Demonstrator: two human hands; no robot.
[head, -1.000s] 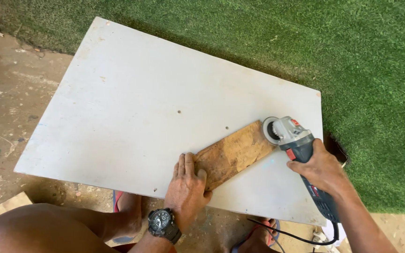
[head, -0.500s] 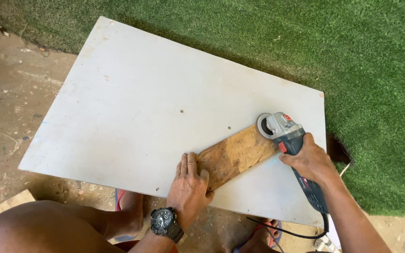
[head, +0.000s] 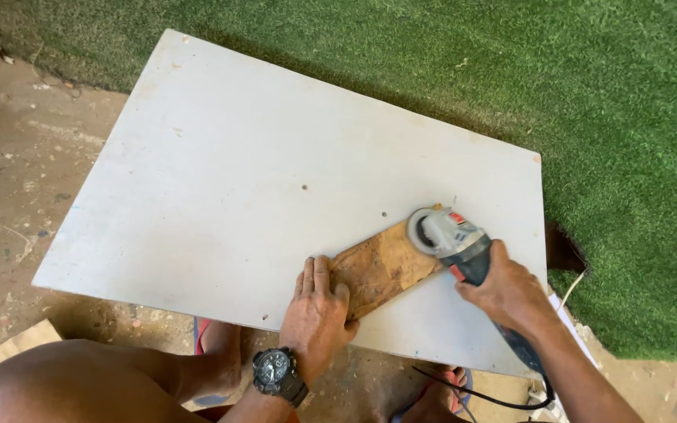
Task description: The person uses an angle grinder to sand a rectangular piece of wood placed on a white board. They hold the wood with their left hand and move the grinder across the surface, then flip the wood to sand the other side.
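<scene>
A rough brown wooden plank (head: 381, 265) lies on a large white board (head: 260, 180). My left hand (head: 316, 313), with a black wristwatch, presses flat on the plank's near end. My right hand (head: 507, 288) grips the body of a grey and blue angle grinder (head: 450, 236). The grinder's head rests on the plank's far end.
Green artificial turf (head: 589, 94) spreads behind and to the right of the board. Bare dirt floor (head: 17, 172) lies to the left, with a small wood offcut (head: 21, 343) near my knee. The grinder's black cable (head: 472, 395) trails below the board by my sandalled feet.
The grinder has slid left along the plank's far end. My left hand has stayed pressed on the plank.
</scene>
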